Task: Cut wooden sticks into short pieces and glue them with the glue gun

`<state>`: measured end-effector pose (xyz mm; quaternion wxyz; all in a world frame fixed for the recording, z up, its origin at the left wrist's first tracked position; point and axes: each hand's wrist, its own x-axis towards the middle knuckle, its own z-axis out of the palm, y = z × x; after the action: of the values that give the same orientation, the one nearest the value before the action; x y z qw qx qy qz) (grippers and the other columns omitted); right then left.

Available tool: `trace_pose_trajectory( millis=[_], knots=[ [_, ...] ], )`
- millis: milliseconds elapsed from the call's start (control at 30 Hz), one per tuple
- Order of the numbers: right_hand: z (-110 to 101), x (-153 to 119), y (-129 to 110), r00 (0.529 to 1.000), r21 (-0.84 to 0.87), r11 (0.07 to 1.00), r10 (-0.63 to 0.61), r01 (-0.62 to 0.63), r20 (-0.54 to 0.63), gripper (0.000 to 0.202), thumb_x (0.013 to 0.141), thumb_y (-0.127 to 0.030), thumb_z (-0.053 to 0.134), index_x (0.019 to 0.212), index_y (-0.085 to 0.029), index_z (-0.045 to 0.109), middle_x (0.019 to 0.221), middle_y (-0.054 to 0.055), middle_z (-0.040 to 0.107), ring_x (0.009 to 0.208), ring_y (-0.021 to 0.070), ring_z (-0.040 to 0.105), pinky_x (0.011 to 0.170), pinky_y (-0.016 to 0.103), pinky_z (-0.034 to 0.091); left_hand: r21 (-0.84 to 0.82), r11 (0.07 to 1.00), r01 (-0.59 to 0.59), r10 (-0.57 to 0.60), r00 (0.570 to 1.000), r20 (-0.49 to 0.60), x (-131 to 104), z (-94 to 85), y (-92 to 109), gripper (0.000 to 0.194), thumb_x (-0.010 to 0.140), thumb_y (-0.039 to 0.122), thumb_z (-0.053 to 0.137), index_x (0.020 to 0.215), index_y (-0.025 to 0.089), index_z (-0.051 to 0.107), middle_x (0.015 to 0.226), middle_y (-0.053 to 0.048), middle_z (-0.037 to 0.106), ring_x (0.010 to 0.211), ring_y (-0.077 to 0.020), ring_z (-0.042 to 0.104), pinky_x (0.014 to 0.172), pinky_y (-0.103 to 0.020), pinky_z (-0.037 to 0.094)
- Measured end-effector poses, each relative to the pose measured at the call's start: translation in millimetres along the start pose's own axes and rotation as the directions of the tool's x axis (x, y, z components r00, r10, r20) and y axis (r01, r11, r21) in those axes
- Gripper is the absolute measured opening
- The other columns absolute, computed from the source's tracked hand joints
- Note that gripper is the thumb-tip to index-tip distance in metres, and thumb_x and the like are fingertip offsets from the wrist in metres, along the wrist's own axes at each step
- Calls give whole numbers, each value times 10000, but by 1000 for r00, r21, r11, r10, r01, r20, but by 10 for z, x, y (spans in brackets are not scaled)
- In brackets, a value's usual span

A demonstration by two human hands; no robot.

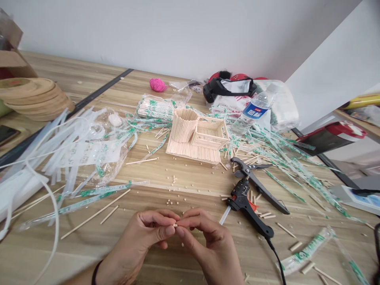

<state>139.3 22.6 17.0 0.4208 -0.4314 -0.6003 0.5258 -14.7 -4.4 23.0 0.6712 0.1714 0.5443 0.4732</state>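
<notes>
Here both hands meet low over the desk, fingertips pressed together on a tiny bit of wood. The left hand has thumb and forefinger clamped on one side of the bit; the right hand pinches the other side, so each grip is closed on the same piece, which sits right between the two thumbs. It is too small to tell its exact shape.

Just beyond the grip lies a scatter of small wooden crumbs. To the right of the grip rests a glue gun with its nozzle pointing toward the hands, and cutters lie just past it. Farther out from the grip stands a stick model, a round cup and a square tray on a flat base. Left of the grip lie loose sticks and torn wrappers; a bottle lies well beyond on the right.

To handle such a bit well, I judge the pinch should stay light and near the tips, with wrists braced on the desk, so the piece neither slips nor snaps.
</notes>
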Motion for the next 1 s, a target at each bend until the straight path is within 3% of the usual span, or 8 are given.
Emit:
trace_pose_trajectory(
  millis=[267, 400, 600, 833, 1000],
  knots=[
    [-6, -3, -13, 1000, 0, 1000, 8, -8, -14, 65, 754, -208, 718, 751, -257, 761, 751, 20, 706, 709, 170, 659, 626, 246, 521, 3, 1000, 9, -9, 1000, -10, -2, 21, 17, 100, 560, 257, 868, 570, 217, 777, 864, -52, 753, 745, -172, 631, 496, -175, 446],
    [-23, 3, -5, 999, -5, 1000, 29, -28, 40, 101, 763, -200, 714, 804, -269, 775, 809, 28, 721, 779, 181, 679, 701, 257, 543, -20, 1000, 12, -13, 1000, -27, -4, 13, 14, 110, 550, 265, 875, 570, 224, 775, 841, -47, 758, 735, -169, 638, 487, -166, 450],
    [-36, 9, -12, 1000, -91, 996, -15, 15, -2, 57, 757, -198, 707, 774, -243, 737, 779, 18, 705, 733, 171, 652, 659, 254, 507, 14, 1000, -28, 28, 1000, -12, 5, 1, 44, 85, 579, 250, 862, 583, 219, 783, 863, -59, 760, 731, -167, 642, 463, -152, 449],
    [-53, 17, -49, 998, -148, 989, -7, 16, 64, 51, 782, -183, 672, 776, -221, 706, 787, 18, 695, 742, 166, 647, 675, 257, 501, 63, 995, -72, 69, 997, 34, 20, 4, 26, 94, 573, 299, 861, 598, 232, 800, 839, -62, 739, 669, -161, 621, 420, -163, 448],
    [-37, -2, -39, 999, -143, 989, -13, 19, 38, 57, 777, -169, 675, 764, -218, 702, 787, 19, 687, 742, 159, 646, 684, 248, 506, 74, 993, -90, 87, 995, 43, 24, 0, 10, 109, 569, 313, 866, 604, 231, 802, 812, -52, 738, 645, -151, 615, 408, -156, 451]
  ],
)
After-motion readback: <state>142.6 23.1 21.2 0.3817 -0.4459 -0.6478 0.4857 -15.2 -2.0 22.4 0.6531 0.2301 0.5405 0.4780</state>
